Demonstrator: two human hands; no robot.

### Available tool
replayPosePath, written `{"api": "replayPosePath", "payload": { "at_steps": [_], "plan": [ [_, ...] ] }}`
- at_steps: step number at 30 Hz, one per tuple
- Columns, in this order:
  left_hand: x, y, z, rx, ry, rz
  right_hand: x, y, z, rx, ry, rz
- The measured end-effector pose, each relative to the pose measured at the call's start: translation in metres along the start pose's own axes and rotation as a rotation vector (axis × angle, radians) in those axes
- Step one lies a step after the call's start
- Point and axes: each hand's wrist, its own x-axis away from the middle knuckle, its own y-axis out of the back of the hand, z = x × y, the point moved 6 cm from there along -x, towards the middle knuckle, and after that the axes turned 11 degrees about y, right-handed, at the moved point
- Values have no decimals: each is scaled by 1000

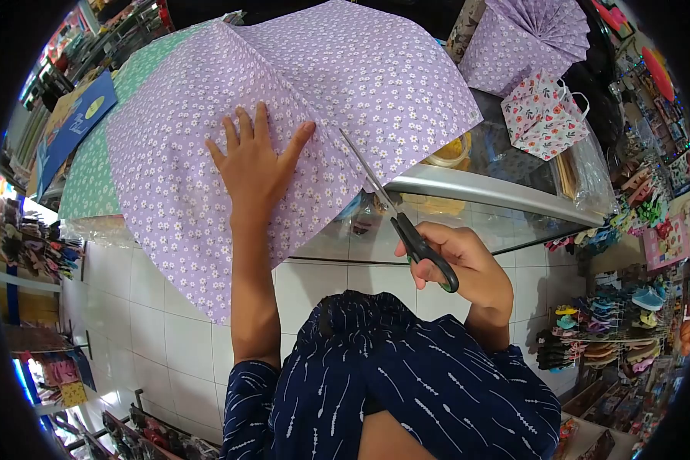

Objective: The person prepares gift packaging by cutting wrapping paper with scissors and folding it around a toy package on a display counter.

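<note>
A large sheet of lilac wrapping paper (360,61) with small white flowers lies over the glass counter, a cut line running into it from the near edge. My left hand (257,165) is spread flat on the left part of this sheet, thumb towards the cut. In my right hand (460,261) are black-handled scissors (406,234), fingers in the handle loops. Their blades point up and left into the paper at the cut; whether they are parted is hard to make out. Part of the sheet hangs past the counter's near edge.
Green floral paper (92,169) lies under the lilac sheet, with a blue book (80,126) on it. To the right stand a pleated lilac paper piece (525,46) and a flowered gift bag (544,115). A tape roll (448,153) shows by the counter's metal edge (498,192). Shoe racks (606,326) stand at right.
</note>
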Motion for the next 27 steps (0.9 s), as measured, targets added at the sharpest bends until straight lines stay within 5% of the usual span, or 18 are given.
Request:
{"api": "replayPosePath", "payload": {
  "at_steps": [27],
  "plan": [
    [1, -4, 1, 137, 3, 9, 2, 1, 2, 52, 33, 6]
  ]
}}
